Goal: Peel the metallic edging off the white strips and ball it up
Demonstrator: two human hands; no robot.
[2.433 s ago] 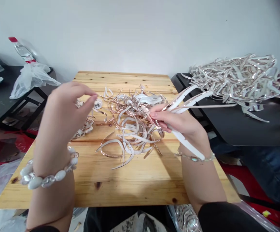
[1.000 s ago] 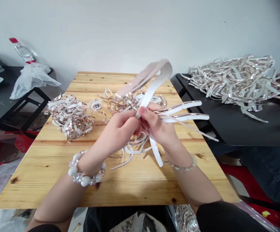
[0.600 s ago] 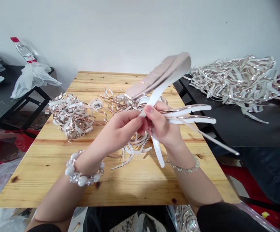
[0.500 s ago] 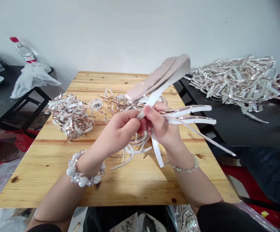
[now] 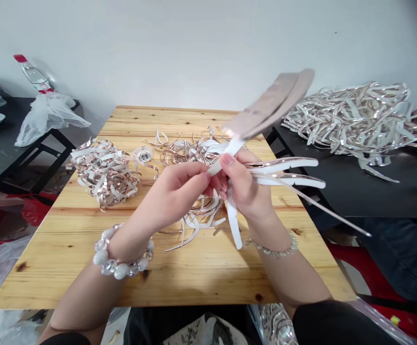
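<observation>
Over the middle of the table, my left hand [image 5: 176, 194] pinches the lower end of a white strip [image 5: 226, 154]. From there the strip runs up to a blurred, pinkish-metallic folded length [image 5: 269, 105]. My right hand [image 5: 246, 184] is closed beside it, its thumb pressed on the same strip. Several strips, white on one side and shiny rose gold on the other [image 5: 287, 181], stick out to the right of this hand, and one white end [image 5: 234, 225] hangs below. Beneath the hands lies a loose heap of similar strips [image 5: 203, 213], partly hidden.
On the wooden table [image 5: 194, 282], a pile of short curly strips [image 5: 106, 172] lies left, with a tape roll [image 5: 144, 155] near it. A large strip heap [image 5: 355, 120] covers part of the black table [image 5: 370, 196] at right. A bottle [image 5: 34, 74] and white bag [image 5: 50, 117] stand left.
The blurred folded length has swung up and to the right. My right hand has shifted slightly right, and the thin strip behind it reaches farther right. Both hands keep their grip.
</observation>
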